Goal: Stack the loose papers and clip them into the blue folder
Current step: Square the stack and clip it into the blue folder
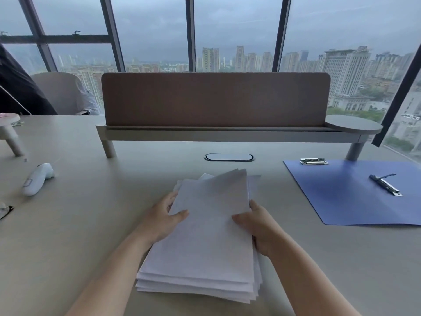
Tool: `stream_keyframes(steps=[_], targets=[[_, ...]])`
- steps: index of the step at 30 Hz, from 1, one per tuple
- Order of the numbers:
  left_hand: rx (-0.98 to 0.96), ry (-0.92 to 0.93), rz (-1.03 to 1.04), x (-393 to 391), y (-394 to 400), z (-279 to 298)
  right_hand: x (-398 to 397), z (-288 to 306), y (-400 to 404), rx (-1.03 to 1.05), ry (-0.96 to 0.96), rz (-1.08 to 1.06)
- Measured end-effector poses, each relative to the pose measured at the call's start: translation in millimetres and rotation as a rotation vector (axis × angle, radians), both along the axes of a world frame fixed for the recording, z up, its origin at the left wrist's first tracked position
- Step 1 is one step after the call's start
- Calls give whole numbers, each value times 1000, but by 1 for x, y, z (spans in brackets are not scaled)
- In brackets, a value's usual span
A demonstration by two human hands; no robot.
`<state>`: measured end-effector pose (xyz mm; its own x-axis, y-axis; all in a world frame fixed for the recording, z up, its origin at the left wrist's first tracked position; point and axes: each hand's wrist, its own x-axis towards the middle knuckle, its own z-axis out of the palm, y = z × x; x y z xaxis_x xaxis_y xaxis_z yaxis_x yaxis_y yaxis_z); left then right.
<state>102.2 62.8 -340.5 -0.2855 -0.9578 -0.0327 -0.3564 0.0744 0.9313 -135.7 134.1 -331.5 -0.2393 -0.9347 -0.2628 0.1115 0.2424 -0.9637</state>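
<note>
The papers (205, 236) lie mid-desk (91, 224), the folder (341, 197) to their right, a partition (214, 99) behind.

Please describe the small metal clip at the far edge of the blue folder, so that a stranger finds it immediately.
Find the blue folder lying open at the desk's right. The small metal clip sits on its far left corner, near the shelf leg. Unlike the long clip lying diagonally mid-folder, it is short and silver.

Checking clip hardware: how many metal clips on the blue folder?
2: one clip at the folder's far left edge, one clip mid-folder, further right. Folder runs out of frame.
</note>
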Motion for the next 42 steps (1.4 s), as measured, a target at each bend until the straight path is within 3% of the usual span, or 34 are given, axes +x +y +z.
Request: stream_keyframes(steps=[4, 10, 17, 20, 29, 33, 37, 42], targets=[[-8, 186, 65, -6, 4, 5, 0, 5, 4, -145, 124, -8], [-8, 410, 121, -6, 8, 37, -15, 45, 20, -418, 61, 118], [-361, 507, 154, -9, 24, 97, -14, 90, 30, -693, 86, 65], [-465, 521, 137, -10, 30, 105, -11, 94, 35, -717, 61, 29], [-510, 460, 112, -19, 33, 101, -5, 93, 35, -696, 116, -99], [-495, 477, 120, -25, 35, 109, -3, 101, 32, -699, 105, -117], [-371, 618, 156, -29, 38, 103, 3, 103, 30, -713, 104, -142], [-388, 523, 268, -34, 35, 111, 8, 112, 25, -699, 152, -217]])
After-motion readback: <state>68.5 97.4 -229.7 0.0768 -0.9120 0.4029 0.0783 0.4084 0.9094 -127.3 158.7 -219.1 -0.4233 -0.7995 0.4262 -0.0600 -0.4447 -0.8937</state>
